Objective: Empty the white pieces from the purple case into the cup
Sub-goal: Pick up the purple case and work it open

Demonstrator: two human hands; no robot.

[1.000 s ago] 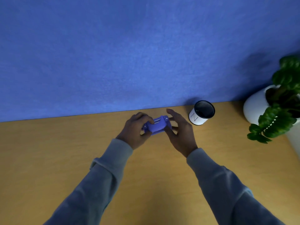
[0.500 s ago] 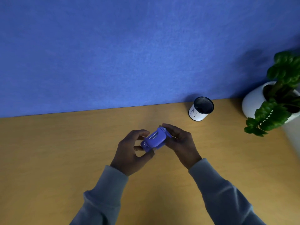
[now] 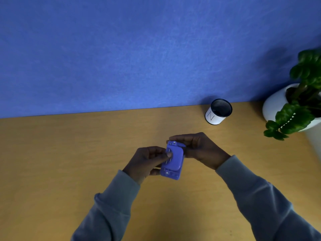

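Note:
A small purple case (image 3: 173, 160) is held over the wooden table between both hands, its long axis running towards me. My left hand (image 3: 147, 160) grips its left side, thumb pressed on the lid. My right hand (image 3: 198, 148) holds its far right end. The lid looks closed and no white pieces show. The cup (image 3: 218, 112), white with a black rim and a letter N on its side, stands upright at the back of the table, to the right of and beyond my hands.
A white pot (image 3: 276, 105) with a green plant (image 3: 302, 94) stands at the right edge of the wooden table (image 3: 69, 162). A blue wall (image 3: 139, 49) closes off the back of the table.
Both hands have drawn the case nearer to me and away from the cup. The case has turned from lying crosswise to pointing lengthwise towards me.

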